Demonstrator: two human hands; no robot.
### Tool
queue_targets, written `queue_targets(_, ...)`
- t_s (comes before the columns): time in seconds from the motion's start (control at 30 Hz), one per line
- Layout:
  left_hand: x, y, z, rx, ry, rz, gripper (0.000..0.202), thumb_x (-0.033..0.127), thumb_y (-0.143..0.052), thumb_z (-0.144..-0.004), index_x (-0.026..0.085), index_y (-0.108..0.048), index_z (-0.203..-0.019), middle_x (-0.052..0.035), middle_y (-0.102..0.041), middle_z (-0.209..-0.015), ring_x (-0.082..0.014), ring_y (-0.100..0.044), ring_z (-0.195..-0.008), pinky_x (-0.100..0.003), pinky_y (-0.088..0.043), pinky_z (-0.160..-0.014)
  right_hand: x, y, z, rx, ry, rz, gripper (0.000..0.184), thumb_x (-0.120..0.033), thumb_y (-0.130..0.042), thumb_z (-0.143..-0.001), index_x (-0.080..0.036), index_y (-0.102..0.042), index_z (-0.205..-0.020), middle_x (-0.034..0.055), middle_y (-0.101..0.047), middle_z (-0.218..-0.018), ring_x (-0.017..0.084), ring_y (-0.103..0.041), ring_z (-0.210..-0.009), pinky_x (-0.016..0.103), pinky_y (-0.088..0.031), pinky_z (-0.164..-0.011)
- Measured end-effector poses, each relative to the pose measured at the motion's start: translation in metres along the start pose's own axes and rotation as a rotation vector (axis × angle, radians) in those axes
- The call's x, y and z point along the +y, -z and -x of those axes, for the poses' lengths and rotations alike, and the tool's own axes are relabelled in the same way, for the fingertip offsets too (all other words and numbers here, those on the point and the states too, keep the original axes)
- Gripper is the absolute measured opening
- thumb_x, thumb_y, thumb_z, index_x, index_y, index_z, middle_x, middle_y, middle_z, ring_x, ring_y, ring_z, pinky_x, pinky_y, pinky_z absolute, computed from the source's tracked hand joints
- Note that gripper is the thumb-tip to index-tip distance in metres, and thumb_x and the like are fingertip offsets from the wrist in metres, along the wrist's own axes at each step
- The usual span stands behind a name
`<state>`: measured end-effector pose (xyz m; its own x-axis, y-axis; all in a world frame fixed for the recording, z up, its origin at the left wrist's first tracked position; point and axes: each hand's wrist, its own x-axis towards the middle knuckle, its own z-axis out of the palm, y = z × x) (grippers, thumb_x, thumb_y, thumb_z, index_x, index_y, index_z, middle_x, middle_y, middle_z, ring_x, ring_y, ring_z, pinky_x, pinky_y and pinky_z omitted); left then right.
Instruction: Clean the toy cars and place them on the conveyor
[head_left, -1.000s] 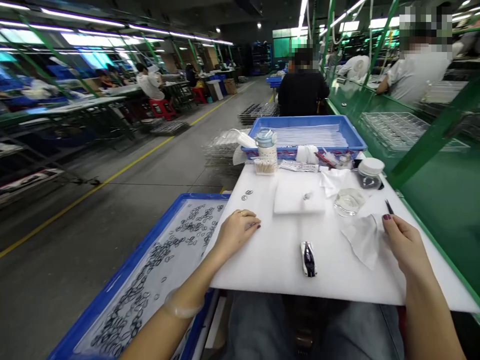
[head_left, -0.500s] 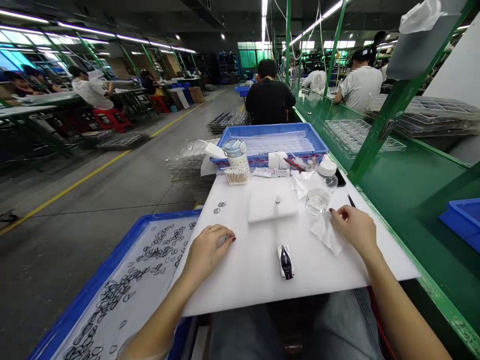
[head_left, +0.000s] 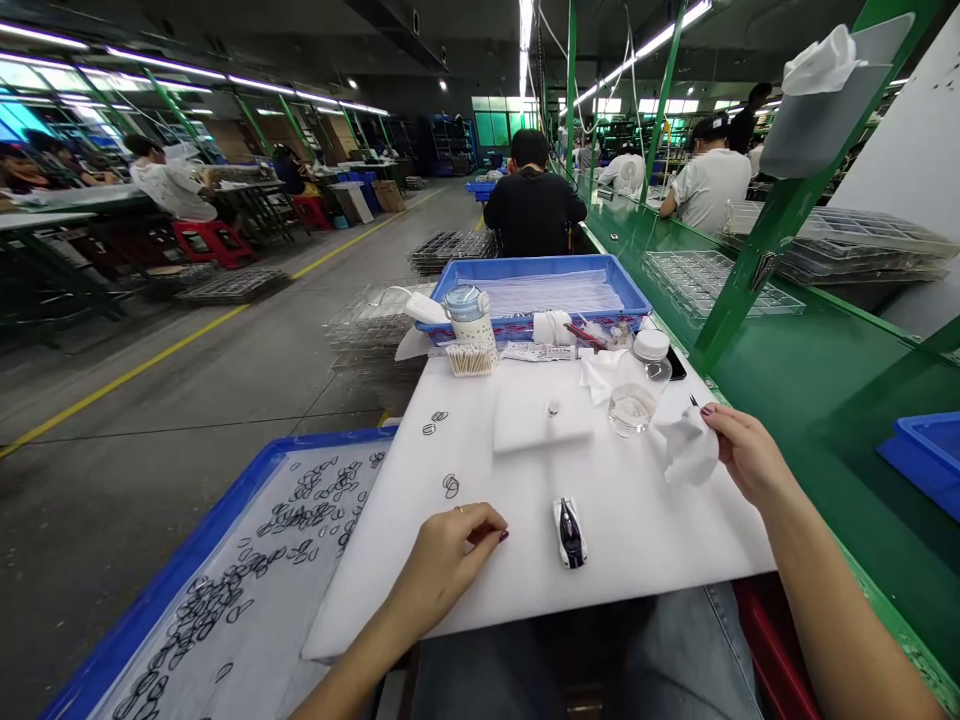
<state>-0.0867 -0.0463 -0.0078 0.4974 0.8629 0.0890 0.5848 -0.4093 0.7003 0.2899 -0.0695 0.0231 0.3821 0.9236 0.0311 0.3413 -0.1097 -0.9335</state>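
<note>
My right hand [head_left: 750, 452] pinches a white tissue [head_left: 686, 445] by its right edge, lifted at the right of the white foam board [head_left: 630, 540]. My left hand [head_left: 454, 560] rests low on the board, thumb and fingertips drawn together; whatever may be between them I cannot make out. Just right of those fingertips sits a small white and black toy car [head_left: 571, 533]. Thin dark rings [head_left: 450, 486] lie above my left hand, and more rings [head_left: 429, 429] lie farther up the board.
A foam block [head_left: 525, 432] bears a small clear piece. Behind are a clear cup [head_left: 630, 412], a bottle [head_left: 652, 355], cotton swabs [head_left: 471, 361], a lidded cup [head_left: 469, 318] and a blue tray [head_left: 536, 262]. Many rings fill the left tray [head_left: 281, 450]. A person [head_left: 532, 200] sits ahead.
My right hand has picked up the tissue and moved right with it. My left hand has moved right and nearer me, toward the car, uncovering rings on the board.
</note>
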Motion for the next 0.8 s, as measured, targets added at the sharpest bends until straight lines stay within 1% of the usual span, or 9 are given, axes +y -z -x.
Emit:
queue_targets(0.1,-0.003,-0.003,0.000,0.025,-0.042,-0.040,0.017,0.022,-0.054,-0.085,0.023,-0.069,-0.077,-0.0002,-0.072,-0.078,-0.0183,-0.068,-0.073,-0.028,-0.053,-0.067,-0.003,0.005,0.002,0.011,0.001,0.000,0.035,-0.050,-0.065,-0.071,-0.019,-0.052,-0.058,-0.0003,-0.044,-0.060,0.013,-0.036,-0.055,0.026,-0.031,-0.050)
queue_targets(0.23,-0.010,0.000,0.002,0.101,-0.099,-0.179,0.019,0.027,-0.056,-0.088,0.023,-0.072,-0.078,-0.0019,-0.071,-0.083,-0.0201,-0.068,-0.077,-0.031,-0.055,-0.071,-0.001,0.012,0.001,0.047,0.027,-0.037,0.038,-0.055,-0.063,-0.075,-0.020,-0.053,-0.062,-0.0001,-0.044,-0.064,0.014,-0.039,-0.060,0.026,-0.034,-0.054)
queue_targets(0.33,-0.013,0.002,0.004,0.076,-0.129,-0.263,0.018,0.027,-0.058,-0.088,0.024,-0.076,-0.084,-0.0017,-0.071,-0.084,-0.0209,-0.069,-0.079,-0.031,-0.055,-0.071,0.002,0.014,-0.001,0.092,0.028,-0.063,0.040,-0.057,-0.065,-0.073,-0.020,-0.052,-0.062,-0.0007,-0.043,-0.064,0.013,-0.038,-0.060,0.025,-0.034,-0.054)
queue_targets(0.47,-0.011,0.003,0.003,0.022,-0.138,-0.329,0.018,0.022,-0.059,-0.088,0.025,-0.077,-0.087,-0.0019,-0.073,-0.086,-0.0221,-0.069,-0.083,-0.032,-0.057,-0.071,0.012,0.008,-0.001,0.200,0.008,-0.106,0.042,-0.064,-0.056,-0.074,-0.022,-0.051,-0.069,-0.0009,-0.044,-0.062,0.014,-0.040,-0.054,0.027,-0.036,-0.048)
queue_targets(0.53,-0.011,0.003,0.003,0.023,-0.128,-0.336,0.020,0.020,-0.057,-0.088,0.024,-0.076,-0.084,-0.0021,-0.074,-0.085,-0.0226,-0.070,-0.083,-0.033,-0.057,-0.071,0.020,0.006,0.001,0.250,-0.004,-0.073,0.040,-0.060,-0.061,-0.072,-0.022,-0.052,-0.066,-0.0011,-0.044,-0.057,0.015,-0.040,-0.050,0.028,-0.033,-0.044)
queue_targets(0.6,-0.012,0.004,0.005,0.058,-0.119,-0.295,0.021,0.021,-0.056,-0.088,0.023,-0.075,-0.084,-0.0024,-0.074,-0.086,-0.0221,-0.071,-0.080,-0.033,-0.058,-0.071,0.027,0.010,0.003,0.306,0.014,-0.028,0.036,-0.053,-0.071,-0.066,-0.022,-0.053,-0.061,-0.0011,-0.044,-0.053,0.015,-0.039,-0.048,0.028,-0.031,-0.043)
queue_targets(0.67,-0.012,0.005,0.008,0.139,-0.111,-0.194,0.019,0.024,-0.056,-0.089,0.023,-0.075,-0.086,-0.0024,-0.075,-0.087,-0.0207,-0.071,-0.076,-0.032,-0.058,-0.071,0.027,0.021,0.003,0.428,0.070,-0.009,0.033,-0.048,-0.074,-0.061,-0.022,-0.053,-0.060,-0.0003,-0.046,-0.054,0.017,-0.041,-0.049,0.029,-0.029,-0.044)
queue_targets(0.7,-0.012,0.005,0.010,0.190,-0.097,-0.128,0.017,0.027,-0.058,-0.088,0.023,-0.075,-0.086,-0.0023,-0.076,-0.086,-0.0201,-0.071,-0.074,-0.031,-0.058,-0.070,0.023,0.028,0.001,0.522,0.112,-0.014,0.031,-0.048,-0.071,-0.063,-0.024,-0.052,-0.062,0.0011,-0.048,-0.058,0.019,-0.043,-0.051,0.031,-0.029,-0.045)
queue_targets(0.8,-0.005,-0.003,0.011,0.313,-0.009,0.128,0.014,0.034,-0.066,-0.083,0.023,-0.075,-0.083,-0.0029,-0.076,-0.082,-0.0197,-0.071,-0.071,-0.028,-0.059,-0.069,-0.003,0.041,-0.008,0.810,0.276,-0.051,0.025,-0.049,-0.050,-0.081,-0.028,-0.042,-0.070,0.0047,-0.054,-0.070,0.024,-0.049,-0.061,0.036,-0.034,-0.052)
